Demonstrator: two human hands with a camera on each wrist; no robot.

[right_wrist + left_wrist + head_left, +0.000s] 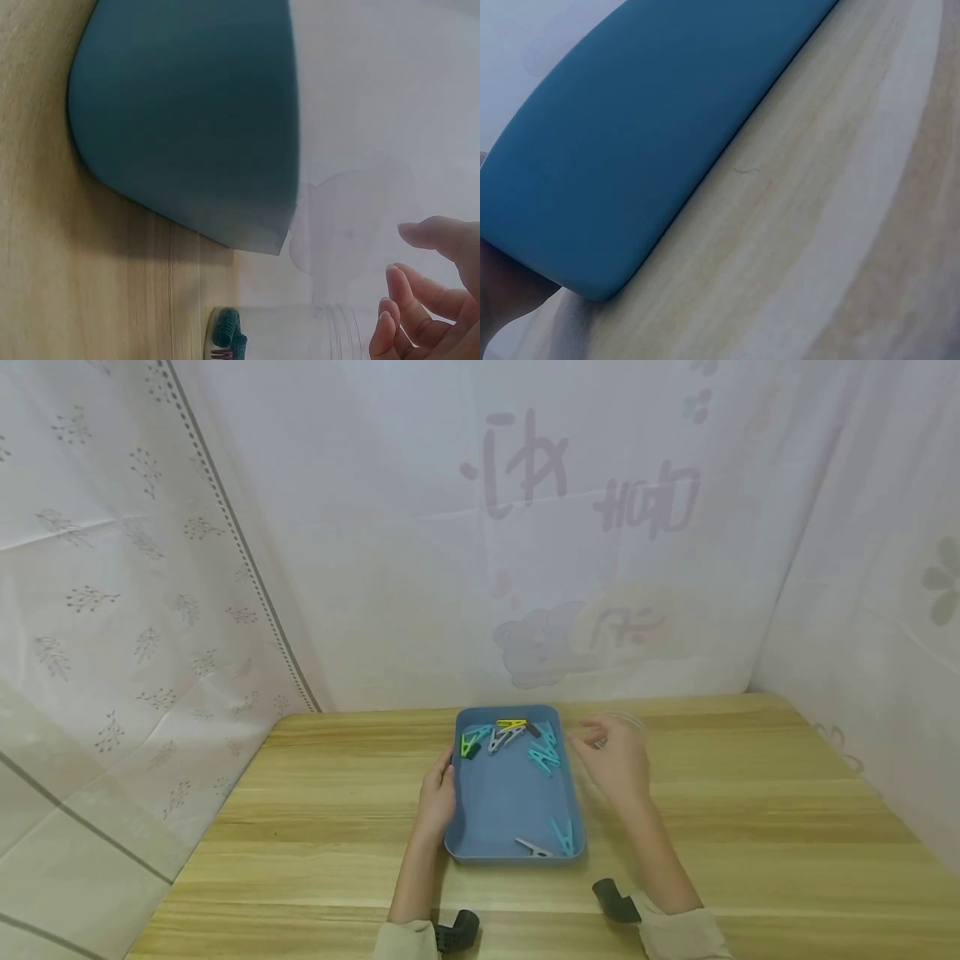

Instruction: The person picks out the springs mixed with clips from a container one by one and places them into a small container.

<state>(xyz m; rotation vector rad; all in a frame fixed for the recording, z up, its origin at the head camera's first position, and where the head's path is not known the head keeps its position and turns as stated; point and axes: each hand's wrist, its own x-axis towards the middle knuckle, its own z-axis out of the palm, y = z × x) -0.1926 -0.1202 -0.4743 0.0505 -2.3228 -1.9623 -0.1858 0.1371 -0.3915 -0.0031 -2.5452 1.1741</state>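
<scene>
A blue tray (495,810) lies on the table with several plastic clothespins in it. At its far end are a green-and-black clothespin (468,746), a yellow clothespin (512,724), grey ones and several teal ones (543,757). Near its front right corner are a teal clothespin (563,837) and a grey clothespin (535,848). My left hand (437,795) holds the tray's left side. To the right of the tray my right hand (617,760) is raised, fingers loosely bent and apart, nothing between them, as the right wrist view shows.
Beyond my right hand stands a clear plastic jar (285,332), with a dark green coiled thing (227,328) and something reddish near its bottom. The wooden table (337,827) meets a printed white curtain (390,610) at its back edge.
</scene>
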